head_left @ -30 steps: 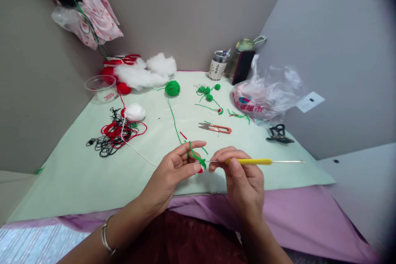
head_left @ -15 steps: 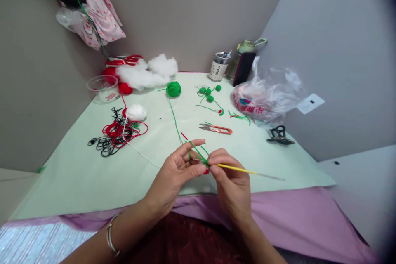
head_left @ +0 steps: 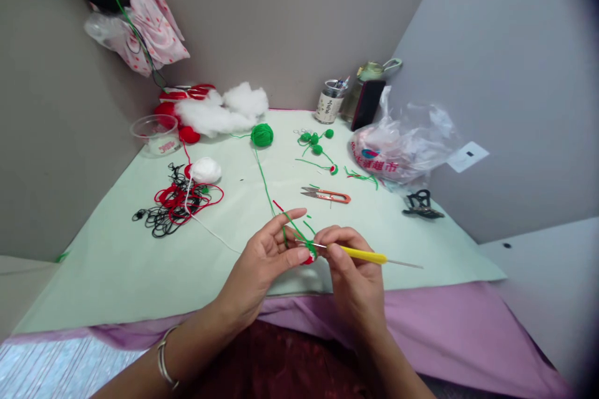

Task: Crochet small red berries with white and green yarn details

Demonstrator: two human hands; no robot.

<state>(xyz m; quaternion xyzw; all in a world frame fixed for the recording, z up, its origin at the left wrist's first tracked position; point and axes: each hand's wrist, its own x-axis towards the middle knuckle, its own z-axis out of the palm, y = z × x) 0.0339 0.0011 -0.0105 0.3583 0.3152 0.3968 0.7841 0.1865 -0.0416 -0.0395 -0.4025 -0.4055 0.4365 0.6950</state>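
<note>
My left hand (head_left: 269, 259) pinches a small red, white and green crocheted piece (head_left: 309, 254) between thumb and fingers. Green yarn passes over its raised index finger and runs back toward the green yarn ball (head_left: 262, 135). In my right hand (head_left: 354, 268) is a yellow-handled crochet hook (head_left: 365, 255), its metal tip at the green top of the piece. Behind my hands lie orange-handled snips (head_left: 326, 194).
White stuffing (head_left: 219, 111) and a clear tub (head_left: 156, 135) stand at the back left, near tangled black and red cord (head_left: 173, 206). A pen jar (head_left: 330, 103), phone (head_left: 369, 105) and plastic bag (head_left: 397, 146) are at the back right.
My right hand has shifted slightly right and turned, showing more of the hook's yellow handle and its front tip. More of the crocheted piece is visible.
</note>
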